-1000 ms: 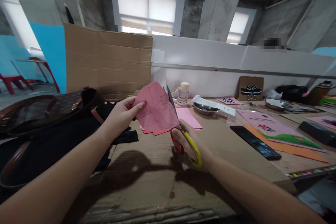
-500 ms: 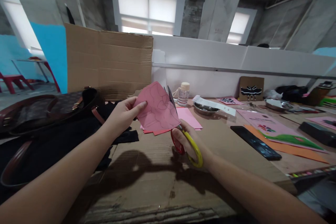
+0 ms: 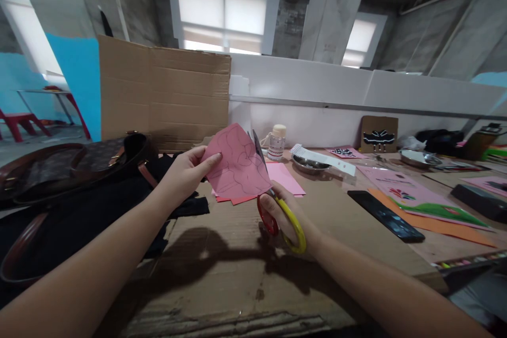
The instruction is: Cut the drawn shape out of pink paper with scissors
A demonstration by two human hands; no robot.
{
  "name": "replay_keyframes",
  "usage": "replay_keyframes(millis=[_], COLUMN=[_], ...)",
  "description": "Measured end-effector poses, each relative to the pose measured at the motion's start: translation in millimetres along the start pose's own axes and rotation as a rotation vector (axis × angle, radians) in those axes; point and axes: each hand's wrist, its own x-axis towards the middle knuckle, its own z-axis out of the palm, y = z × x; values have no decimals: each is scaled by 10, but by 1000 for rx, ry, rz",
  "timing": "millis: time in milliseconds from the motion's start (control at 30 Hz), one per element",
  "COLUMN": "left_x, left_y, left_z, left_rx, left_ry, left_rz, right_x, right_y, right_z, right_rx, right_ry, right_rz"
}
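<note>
My left hand [image 3: 188, 169] pinches the left side of a pink sheet of paper [image 3: 235, 163] between thumb and fingers, holding it up above the table. Thin curved outlines are drawn on the sheet. My right hand [image 3: 287, 216] is closed on scissors [image 3: 300, 229] with one yellow and one red handle loop. Their blades point up and away, parted, at the sheet's right edge. Beneath and behind the held sheet lie pink sheets [image 3: 285, 178] and red paper [image 3: 243, 200], partly covered by it.
Left of me are a brown handbag [image 3: 75, 169] and dark cloth [image 3: 119, 214]. A bottle [image 3: 277, 142] and a metal bowl [image 3: 311, 163] stand behind. To the right lie a black phone [image 3: 384, 215], a pink decorated sheet [image 3: 412, 190] and orange paper [image 3: 447, 226]. A cardboard panel [image 3: 174, 97] stands behind.
Hardly anything differs. Both hands, the pink paper and the scissors keep almost the same place, with the blades still parted at the paper's right edge.
</note>
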Motion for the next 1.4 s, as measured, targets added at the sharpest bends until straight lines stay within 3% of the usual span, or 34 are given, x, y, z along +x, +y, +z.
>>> replay_keyframes(millis=[1400], left_x=[28], left_y=[-5], left_z=[-72], left_rx=[25], left_ry=[59], left_rz=[11], right_x=[-20], right_y=[-59], right_z=[-2], right_rx=[19], right_ry=[-23], right_rz=[-1])
